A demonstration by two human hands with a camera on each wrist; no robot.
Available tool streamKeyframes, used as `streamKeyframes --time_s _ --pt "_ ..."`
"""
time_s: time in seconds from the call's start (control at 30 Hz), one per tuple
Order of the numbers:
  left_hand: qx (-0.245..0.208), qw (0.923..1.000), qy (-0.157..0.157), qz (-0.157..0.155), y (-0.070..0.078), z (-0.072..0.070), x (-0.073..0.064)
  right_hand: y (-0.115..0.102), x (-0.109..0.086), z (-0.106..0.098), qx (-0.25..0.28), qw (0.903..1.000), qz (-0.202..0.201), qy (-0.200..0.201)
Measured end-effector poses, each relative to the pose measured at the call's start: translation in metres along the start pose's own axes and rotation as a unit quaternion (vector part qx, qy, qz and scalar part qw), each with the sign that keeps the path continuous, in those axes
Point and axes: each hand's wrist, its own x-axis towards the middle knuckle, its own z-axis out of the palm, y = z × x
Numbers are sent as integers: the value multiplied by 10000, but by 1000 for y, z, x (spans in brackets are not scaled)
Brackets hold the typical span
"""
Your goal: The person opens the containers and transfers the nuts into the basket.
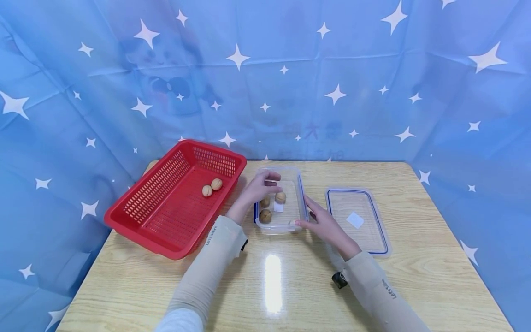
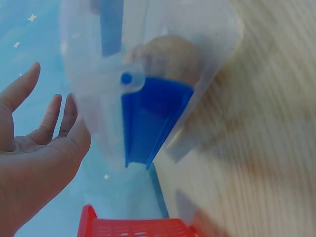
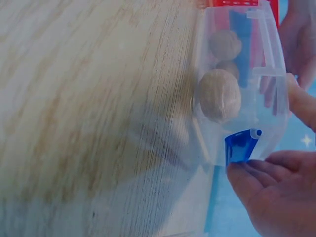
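Note:
A clear plastic food container (image 1: 290, 184) with blue side latches stands in the middle of the table. Several walnuts (image 1: 265, 216) lie inside it, seen through the wall as round brown shapes (image 3: 220, 95) in the right wrist view. Over the container's left part hovers my left hand (image 1: 262, 185), its fingers spread and holding nothing; the left wrist view shows this hand (image 2: 44, 143) too. My right hand (image 1: 325, 224) grips the container's right side, thumb at the near right rim and fingers (image 3: 242, 180) by the blue latch (image 3: 241, 144).
At left a red plastic basket (image 1: 170, 216) holds two walnuts (image 1: 212, 187) near its right wall. A clear lid (image 1: 358, 219) with a blue seal and a white label lies right of the container. Behind the wooden table (image 1: 232, 295) hangs a blue star-patterned cloth (image 1: 274, 83).

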Motion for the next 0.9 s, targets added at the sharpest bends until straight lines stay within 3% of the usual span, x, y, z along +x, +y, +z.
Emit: streamKeyframes --time_s 0.47,0.67,0.8,0.9 --pt "67 9996 -184 -190 -10 23 10 1 -1 -1 -22 10000 84 -32" --pt "79 9997 -114 -221 -15 32 14 0 1 0 2 10000 76 -24" --pt "338 9987 -183 -339 -19 41 18 0 1 0 48 10000 49 -27" --pt "593 9966 -416 -384 -21 47 20 1 1 0 28 10000 14 -31"
